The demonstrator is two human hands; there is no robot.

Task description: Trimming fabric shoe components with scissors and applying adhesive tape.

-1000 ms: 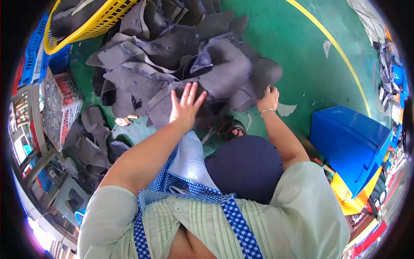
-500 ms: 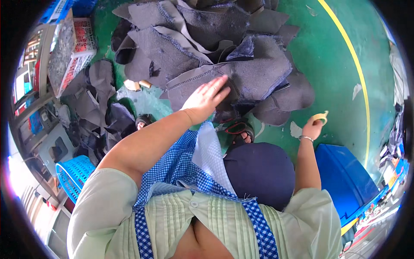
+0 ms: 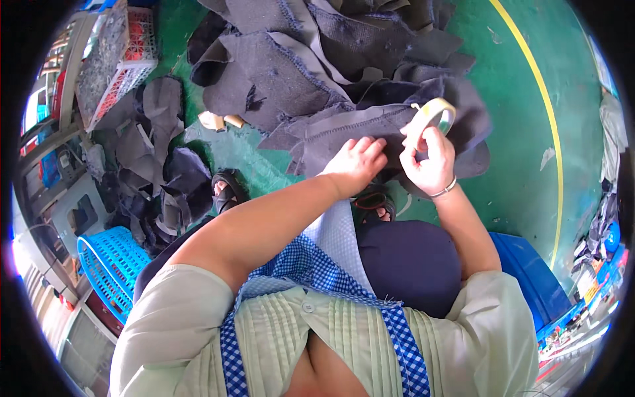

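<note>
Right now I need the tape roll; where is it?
In the head view, the tape roll is up in the right hand, right of centre, above the grey fabric pile, beside the left hand.

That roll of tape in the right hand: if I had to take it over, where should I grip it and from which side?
Grip the tape roll by its rim at the upper right, pinching through the open centre hole, and come in from the far side. The right hand holds its lower left edge, so that arc is taken. The left hand rests on the grey fabric beside it, blocking the left.
</note>
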